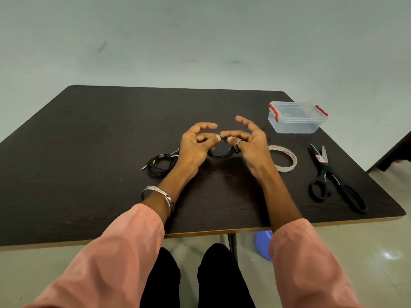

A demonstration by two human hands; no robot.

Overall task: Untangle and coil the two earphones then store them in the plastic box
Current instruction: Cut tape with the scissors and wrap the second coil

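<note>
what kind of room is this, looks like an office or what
Probably a plain office or workroom, though little shows. A dark laminate table stands against a bare pale wall on a tiled floor, with only scissors and a tape roll beside the work.

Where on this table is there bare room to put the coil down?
Bare: the far left of the table, beyond the black earphone bundle. Crowded: the right, with plastic box, tape roll and scissors.

Dark table (100, 134), coiled earphone (161, 163), plastic box (297, 117), tape roll (285, 158), scissors (335, 181)
</note>
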